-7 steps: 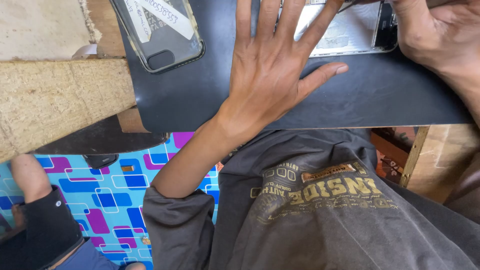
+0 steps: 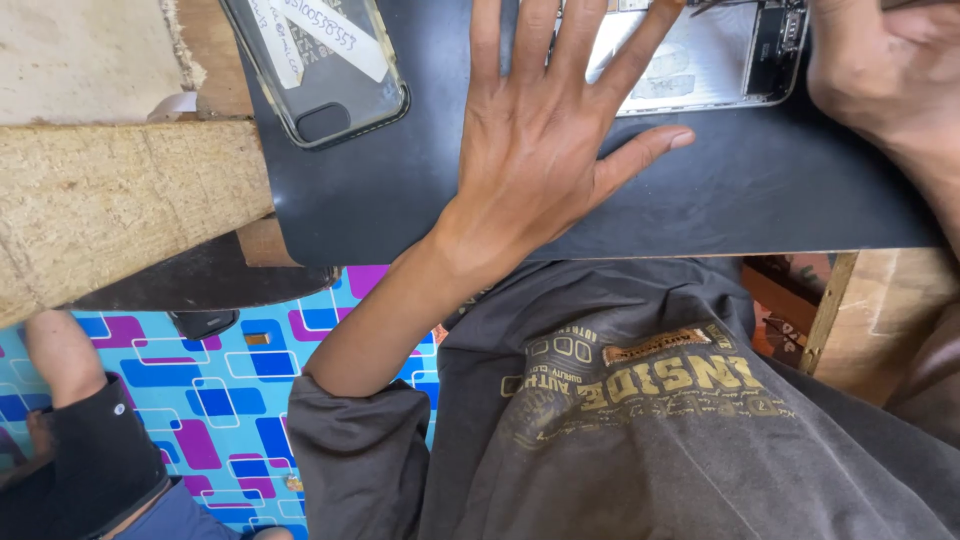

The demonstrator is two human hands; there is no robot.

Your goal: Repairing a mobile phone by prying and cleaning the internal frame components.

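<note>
1. Beneath everything I see a black mat point(image 2: 400, 200) spread over the wooden table point(image 2: 110, 190), with a bright blue-and-purple patterned floor point(image 2: 230, 380) below.
2. I have the left hand point(image 2: 540, 150) flat on the mat, fingers spread, released and gripping nothing; its fingertips lie over the opened phone point(image 2: 700, 60).
3. That opened phone sits at the mat's far edge, between both hands.
4. My right hand point(image 2: 890, 70) rests just beside the phone's right end; whether it grips anything I cannot tell.
5. Another phone in a clear case point(image 2: 320, 65) lies well to the left.
</note>
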